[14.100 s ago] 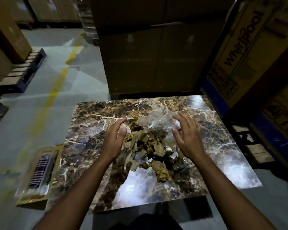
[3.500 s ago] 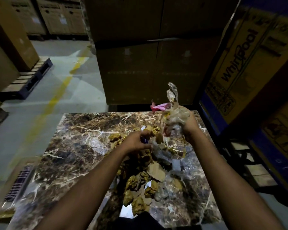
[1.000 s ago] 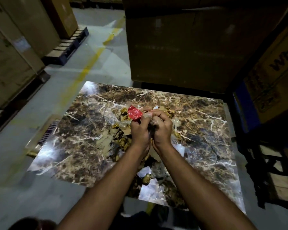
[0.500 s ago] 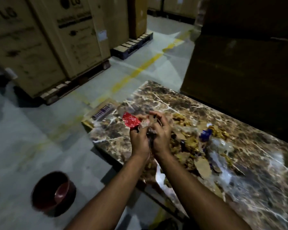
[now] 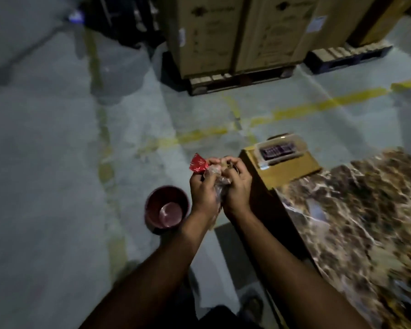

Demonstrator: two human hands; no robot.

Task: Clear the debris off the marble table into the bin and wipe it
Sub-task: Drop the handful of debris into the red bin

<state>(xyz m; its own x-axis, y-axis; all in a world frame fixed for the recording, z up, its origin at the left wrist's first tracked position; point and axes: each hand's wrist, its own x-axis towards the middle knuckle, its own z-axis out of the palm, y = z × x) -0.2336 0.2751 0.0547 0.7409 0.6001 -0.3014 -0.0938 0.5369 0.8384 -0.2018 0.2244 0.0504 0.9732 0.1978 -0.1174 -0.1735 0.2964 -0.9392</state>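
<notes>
Since half a second ago you've turned left, so your left hand (image 5: 203,191) and right hand (image 5: 237,186), fingers clenched round the debris (image 5: 220,184) with its red wrapper (image 5: 198,163), now sit over the floor (image 5: 57,186) just beside the dark red bin (image 5: 167,206). The marble counter (image 5: 365,210) lies at right; boxes (image 5: 237,32) on pallets stand beyond.

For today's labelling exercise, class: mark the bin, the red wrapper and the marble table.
bin (image 5: 167,207): head view, on its inner wall.
red wrapper (image 5: 198,163): head view, on its flat face above the left hand.
marble table (image 5: 356,210): head view, on bare veined top.
</notes>
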